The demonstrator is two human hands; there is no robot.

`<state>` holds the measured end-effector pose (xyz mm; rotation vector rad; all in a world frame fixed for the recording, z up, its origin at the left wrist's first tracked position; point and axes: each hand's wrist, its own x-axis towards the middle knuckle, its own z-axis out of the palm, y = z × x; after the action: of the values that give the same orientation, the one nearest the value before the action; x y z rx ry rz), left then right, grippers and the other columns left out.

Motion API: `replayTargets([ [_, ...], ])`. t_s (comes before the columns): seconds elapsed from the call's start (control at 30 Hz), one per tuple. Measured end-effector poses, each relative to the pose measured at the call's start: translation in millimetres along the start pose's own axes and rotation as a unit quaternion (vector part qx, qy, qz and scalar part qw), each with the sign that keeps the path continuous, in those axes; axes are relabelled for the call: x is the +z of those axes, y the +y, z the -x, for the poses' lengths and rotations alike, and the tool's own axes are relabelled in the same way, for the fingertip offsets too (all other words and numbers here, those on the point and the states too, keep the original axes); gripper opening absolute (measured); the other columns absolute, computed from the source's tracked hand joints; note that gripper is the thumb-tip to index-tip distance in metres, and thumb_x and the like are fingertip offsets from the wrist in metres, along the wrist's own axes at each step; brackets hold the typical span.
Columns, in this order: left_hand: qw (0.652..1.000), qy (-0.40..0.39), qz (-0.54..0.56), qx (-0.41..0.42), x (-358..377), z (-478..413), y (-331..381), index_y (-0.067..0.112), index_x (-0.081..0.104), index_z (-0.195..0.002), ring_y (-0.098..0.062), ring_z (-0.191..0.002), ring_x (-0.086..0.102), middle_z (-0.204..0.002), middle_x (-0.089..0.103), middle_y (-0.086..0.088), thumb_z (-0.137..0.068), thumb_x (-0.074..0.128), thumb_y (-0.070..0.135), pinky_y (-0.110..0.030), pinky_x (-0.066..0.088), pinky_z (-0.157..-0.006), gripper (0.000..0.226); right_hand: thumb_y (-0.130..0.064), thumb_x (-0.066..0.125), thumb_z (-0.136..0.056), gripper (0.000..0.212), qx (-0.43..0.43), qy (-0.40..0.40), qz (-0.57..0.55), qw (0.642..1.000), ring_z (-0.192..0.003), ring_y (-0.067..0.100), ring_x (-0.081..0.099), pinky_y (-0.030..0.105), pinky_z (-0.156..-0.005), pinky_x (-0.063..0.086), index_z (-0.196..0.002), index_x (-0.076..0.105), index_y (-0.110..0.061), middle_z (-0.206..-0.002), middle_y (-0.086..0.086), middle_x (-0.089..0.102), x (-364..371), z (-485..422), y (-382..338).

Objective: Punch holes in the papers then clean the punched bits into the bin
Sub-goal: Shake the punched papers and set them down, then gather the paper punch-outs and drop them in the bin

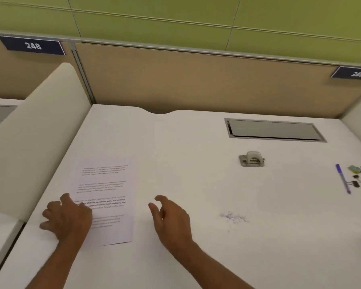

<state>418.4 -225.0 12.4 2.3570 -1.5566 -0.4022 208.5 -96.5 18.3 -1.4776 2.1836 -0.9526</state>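
Left grip (68, 220): fingers spread and loosely bent, resting on lower left part of papers (108, 201), nothing pinched. Right grip (171, 217): relaxed, fingers half curled, empty, just right of the papers' edge over white worktop (175, 153); contact with it not clear. Punched bits (234, 217): small scatter right of the right grip, apart from it. Hole punch (252, 159): beyond and right of the right grip, well apart. Pen (343, 178) and binder clips (355, 180): far right.
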Motion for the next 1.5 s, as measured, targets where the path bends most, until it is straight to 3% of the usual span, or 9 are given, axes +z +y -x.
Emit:
replayTargets([
  [0.07,0.998,0.017,0.033,0.059,2.4,19.2,5.9,0.000,0.055,-0.129,-0.046,-0.128,0.038,-0.135,0.049,-0.032,-0.087,0.066,0.008,-0.057,0.026,-0.105,0.044,-0.047,0.051,-0.099,0.030,0.023,0.079,-0.065,0.994,-0.089,0.000,0.061,0.023,-0.083,0.051,-0.123,0.063,-0.033,-0.088,-0.021,0.062,-24.4,19.3,27.4],
  [0.2,0.969,-0.011,0.069,0.236,27.9,97.6,27.9,0.002,0.058,-0.129,-0.040,-0.140,0.036,-0.143,0.050,-0.024,-0.094,0.060,0.010,-0.059,0.025,-0.109,0.036,-0.041,0.046,-0.100,0.034,0.113,0.196,-0.072,0.971,-0.126,0.003,0.051,0.035,-0.109,0.043,-0.132,0.056,-0.030,-0.129,-0.020,0.059,-85.2,56.1,110.0],
  [0.3,0.943,-0.078,0.062,0.318,59.6,166.5,41.5,0.004,0.056,-0.136,-0.036,-0.148,0.030,-0.152,0.044,-0.021,-0.098,0.038,0.031,-0.052,0.023,-0.117,0.050,-0.045,0.040,-0.100,0.053,0.186,0.176,-0.031,0.966,-0.148,0.011,0.025,0.039,-0.122,0.025,-0.149,0.037,-0.023,-0.154,-0.009,0.040,-125.3,79.6,173.1],
  [0.43,0.916,-0.123,0.020,0.381,94.5,217.5,57.9,0.008,0.041,-0.149,-0.029,-0.153,0.017,-0.161,0.028,-0.016,-0.095,-0.001,0.063,-0.047,0.012,-0.124,0.088,-0.055,0.035,-0.099,0.073,0.194,0.109,0.034,0.974,-0.155,0.012,-0.001,0.035,-0.126,0.005,-0.158,0.019,-0.015,-0.167,0.002,0.018,-141.5,93.6,219.8],
  [0.87,0.882,-0.098,-0.076,0.455,134.1,239.1,90.2,0.018,0.026,-0.156,-0.020,-0.154,0.013,-0.165,0.023,0.000,-0.103,0.021,0.045,-0.047,0.015,-0.123,0.061,-0.069,0.006,-0.096,0.081,0.056,0.001,0.050,0.997,-0.151,0.004,-0.019,0.023,-0.121,-0.015,-0.159,0.005,-0.019,-0.168,-0.001,0.000,-80.6,46.2,184.8],
  [1.0,0.876,-0.101,-0.077,0.466,138.6,239.2,94.1,0.020,0.022,-0.157,-0.018,-0.155,0.008,-0.166,0.019,0.003,-0.104,0.020,0.042,-0.047,0.015,-0.124,0.058,-0.056,0.024,-0.103,0.066,0.023,0.008,-0.034,0.999,-0.153,0.001,-0.004,0.030,-0.126,0.003,-0.159,0.014,-0.022,-0.168,-0.005,0.010,-83.9,45.4,183.7],
  [1.13,0.889,-0.085,-0.072,0.444,138.1,241.4,97.5,0.018,0.026,-0.156,-0.021,-0.154,0.014,-0.165,0.023,0.000,-0.103,0.025,0.037,-0.048,0.016,-0.124,0.056,-0.036,0.043,-0.102,0.060,0.098,0.168,-0.041,0.980,-0.154,0.017,0.014,0.051,-0.122,0.023,-0.154,0.029,-0.011,-0.165,0.008,0.023,-112.0,66.3,212.2],
  [1.27,0.899,-0.078,-0.065,0.427,139.5,241.2,102.6,0.014,0.029,-0.155,-0.025,-0.153,0.018,-0.164,0.026,-0.004,-0.102,0.027,0.035,-0.050,0.017,-0.123,0.057,-0.073,0.039,-0.093,0.092,0.049,0.040,0.094,0.994,-0.155,0.017,-0.006,0.043,-0.125,0.007,-0.160,0.003,-0.020,-0.169,0.006,-0.001,-125.2,106.7,235.5],
  [1.5,0.898,-0.080,-0.078,0.425,140.7,240.2,101.2,0.015,0.025,-0.156,-0.025,-0.154,0.015,-0.165,0.023,-0.004,-0.103,0.027,0.035,-0.050,0.016,-0.124,0.058,-0.087,0.037,-0.083,0.107,0.004,-0.012,0.197,0.980,-0.155,0.024,-0.009,0.046,-0.123,0.001,-0.159,0.009,-0.017,-0.168,0.013,0.000,-122.7,70.5,234.4],
])
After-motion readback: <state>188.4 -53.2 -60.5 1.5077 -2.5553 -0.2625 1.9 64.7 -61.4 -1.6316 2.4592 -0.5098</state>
